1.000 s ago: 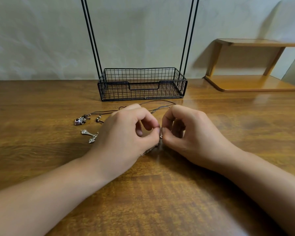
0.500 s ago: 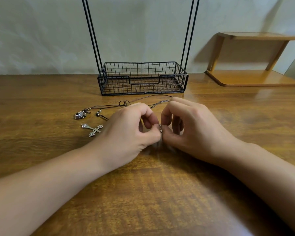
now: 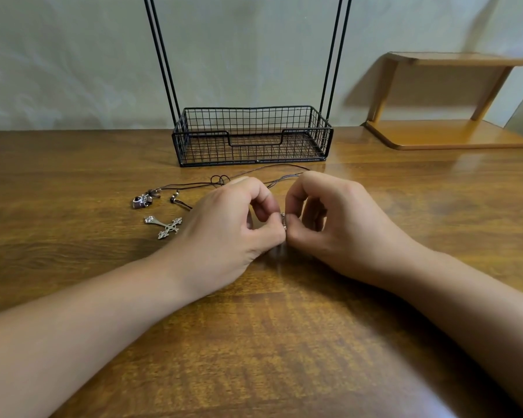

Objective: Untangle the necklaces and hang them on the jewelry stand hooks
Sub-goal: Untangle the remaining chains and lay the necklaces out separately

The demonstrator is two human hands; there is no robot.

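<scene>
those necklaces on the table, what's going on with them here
A person is working a tangle loose. The left hand and right hand pinch a small silver piece of chain between their fingertips, low over the wooden table. A silver cross pendant and brown cords lie to the left. The wire-basket jewelry stand behind has no necklace in view on it.

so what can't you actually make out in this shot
- Stand hooks: head view, the jewelry stand posts run off the top edge.
- What the left hand and right hand pinch: a small metal piece, mostly covered by fingertips.
- Brown cord: its run passes behind the hands.
</scene>
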